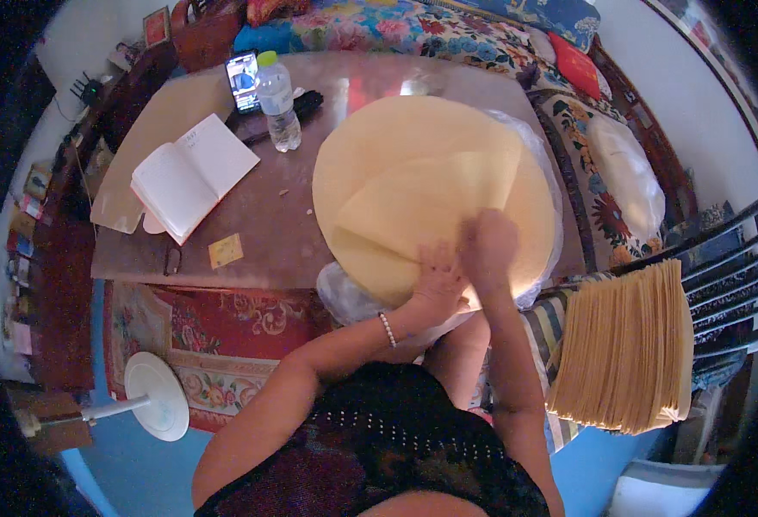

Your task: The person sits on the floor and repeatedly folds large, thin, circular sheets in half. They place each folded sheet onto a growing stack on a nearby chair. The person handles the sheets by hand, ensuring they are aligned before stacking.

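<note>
Wrappers (431, 185), thin, round and pale yellow, lie stacked on a plastic sheet (344, 297) at the table's (284, 233) near right end, just ahead of the person at 12 o'clock. The top wrapper (426, 207) is partly lifted and folded back, its loose edge curling toward 1 o'clock.

Both hands rest on the stack's near edge. The left hand (438, 274), with a bead bracelet (387, 329) at the wrist, lies flat with fingers spread, pressing the lower wrappers down. The right hand (487, 246), just beside it at 1 o'clock, looks closed on the top wrapper's edge; whether its fingers pinch the sheet fully I cannot tell.

The step in hand appears to be peeling one wrapper off the stack. Judging by the grip, the next move calls for a slow, even pull while the left hand keeps the rest still, since such a thin sheet would likely tear.

At 3 o'clock, near the right elbow, a tall pile (624, 345) of folded wrappers sits on a chair. At 9 o'clock a white fan base (157, 396) stands on the rug (224, 332).

Farther off, at 10 o'clock on the table, lie a yellow note (225, 251) and an open notebook (191, 175). At 11 o'clock stand a water bottle (277, 102) and a phone (242, 81). A floral sofa (448, 34) runs along the far side at 12 o'clock.
</note>
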A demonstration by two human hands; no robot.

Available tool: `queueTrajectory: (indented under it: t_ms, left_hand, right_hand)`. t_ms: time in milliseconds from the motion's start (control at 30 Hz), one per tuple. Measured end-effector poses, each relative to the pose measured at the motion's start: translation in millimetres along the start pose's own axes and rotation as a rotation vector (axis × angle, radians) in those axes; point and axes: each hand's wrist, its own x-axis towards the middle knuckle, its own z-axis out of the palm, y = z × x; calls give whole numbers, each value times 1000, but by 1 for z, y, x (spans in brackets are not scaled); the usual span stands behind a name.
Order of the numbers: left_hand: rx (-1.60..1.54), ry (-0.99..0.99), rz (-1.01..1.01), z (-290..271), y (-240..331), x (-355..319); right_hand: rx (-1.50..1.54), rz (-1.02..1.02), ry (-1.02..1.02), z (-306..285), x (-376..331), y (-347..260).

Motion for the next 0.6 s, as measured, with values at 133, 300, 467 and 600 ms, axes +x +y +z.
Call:
queueTrajectory:
  t_ms: [133, 300, 467, 600]
  left_hand:
    - [-1059, -121, 20, 59, -6, -22]
    - [-338, -89, 61, 1, -9, -15]
    - [-301, 243, 140, -29, -5, -25]
    - [-190, 276, 260, -26, -2, -32]
  right_hand:
    - [-82, -471, 113, 64, -4, -58]
    - [-52, -540, 14, 87, -8, -65]
    - [-55, -556, -177, 84, -9, -67]
    - [-26, -586, -130, 91, -11, -61]
